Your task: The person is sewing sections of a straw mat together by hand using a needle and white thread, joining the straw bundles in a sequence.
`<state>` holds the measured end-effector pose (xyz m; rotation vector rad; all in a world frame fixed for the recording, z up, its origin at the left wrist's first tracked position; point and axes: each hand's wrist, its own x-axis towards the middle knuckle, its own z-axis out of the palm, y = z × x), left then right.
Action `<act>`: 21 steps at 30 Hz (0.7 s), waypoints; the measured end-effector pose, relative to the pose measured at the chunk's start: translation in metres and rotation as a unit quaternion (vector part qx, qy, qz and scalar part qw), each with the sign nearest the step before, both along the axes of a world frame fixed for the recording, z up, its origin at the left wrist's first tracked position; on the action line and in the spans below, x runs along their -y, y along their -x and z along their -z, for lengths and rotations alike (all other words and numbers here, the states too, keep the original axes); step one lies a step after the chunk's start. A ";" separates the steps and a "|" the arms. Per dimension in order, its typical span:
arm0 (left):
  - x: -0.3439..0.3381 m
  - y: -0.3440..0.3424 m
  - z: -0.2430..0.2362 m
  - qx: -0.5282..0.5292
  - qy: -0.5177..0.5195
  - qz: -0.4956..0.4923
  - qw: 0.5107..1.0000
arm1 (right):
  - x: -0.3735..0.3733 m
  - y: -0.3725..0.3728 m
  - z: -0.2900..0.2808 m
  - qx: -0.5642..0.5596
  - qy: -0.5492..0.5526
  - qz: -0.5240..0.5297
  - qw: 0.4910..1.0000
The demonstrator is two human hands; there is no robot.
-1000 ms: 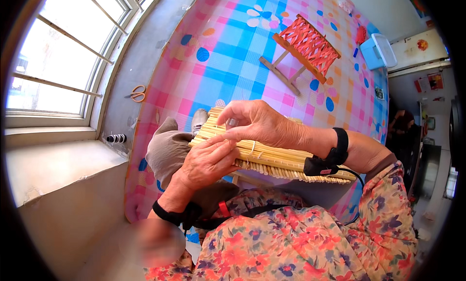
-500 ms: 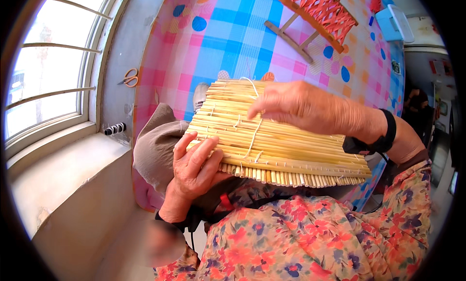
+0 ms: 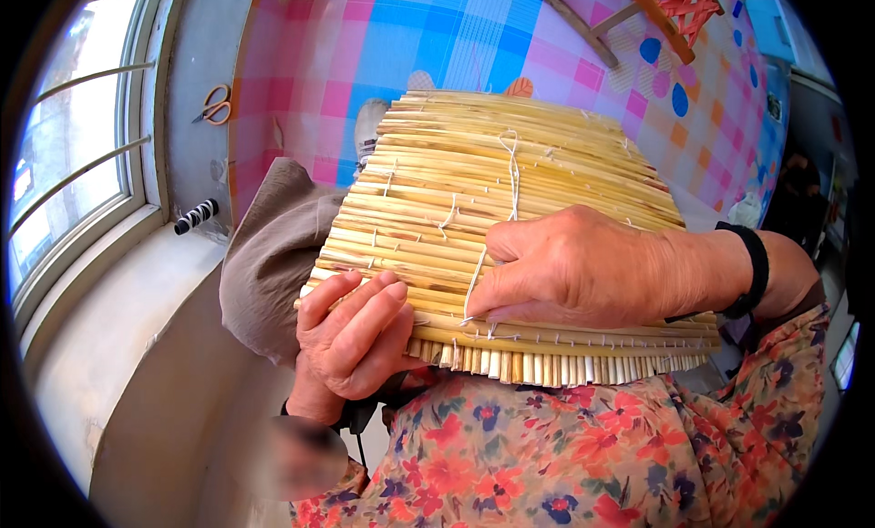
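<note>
A mat of yellow straw stalks (image 3: 510,191), bound with white string (image 3: 512,168), rests across my lap and faces up. My left hand (image 3: 351,336) grips its near left corner, fingers curled over the top stalks. My right hand (image 3: 583,268) lies flat on the mat's middle, with finger and thumb pinching a loose white string near the front edge. A black band sits on my right wrist. The cut stalk ends show in a row along the mat's near edge.
A brown cloth (image 3: 269,254) lies under the mat on the left. Beyond it spreads a pink and blue checked floor cover (image 3: 383,45). Scissors (image 3: 214,104) and a black-and-white striped spool (image 3: 196,216) lie by the window wall. A small wooden stool with a red woven seat (image 3: 670,4) stands at the back right.
The mat has turned from nearly edge-on to flat and face up, and sits closer. My right hand slid down from its top edge to its middle and pinches the string.
</note>
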<state>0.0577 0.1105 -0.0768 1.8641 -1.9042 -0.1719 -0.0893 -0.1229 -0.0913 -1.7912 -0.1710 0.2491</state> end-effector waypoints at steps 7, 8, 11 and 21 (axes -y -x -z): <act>-0.005 -0.003 0.004 0.015 0.000 0.032 0.999 | -0.005 -0.003 -0.006 -0.006 -0.004 -0.006 1.000; -0.006 -0.003 0.004 0.016 0.000 0.034 0.999 | -0.007 -0.002 -0.006 -0.002 0.000 -0.004 1.000; -0.002 -0.003 0.000 0.007 -0.009 0.034 0.999 | -0.008 -0.004 -0.008 -0.002 0.009 -0.008 1.000; -0.005 -0.003 0.002 0.005 -0.004 0.035 0.999 | -0.004 -0.010 -0.009 -0.009 0.013 -0.036 0.999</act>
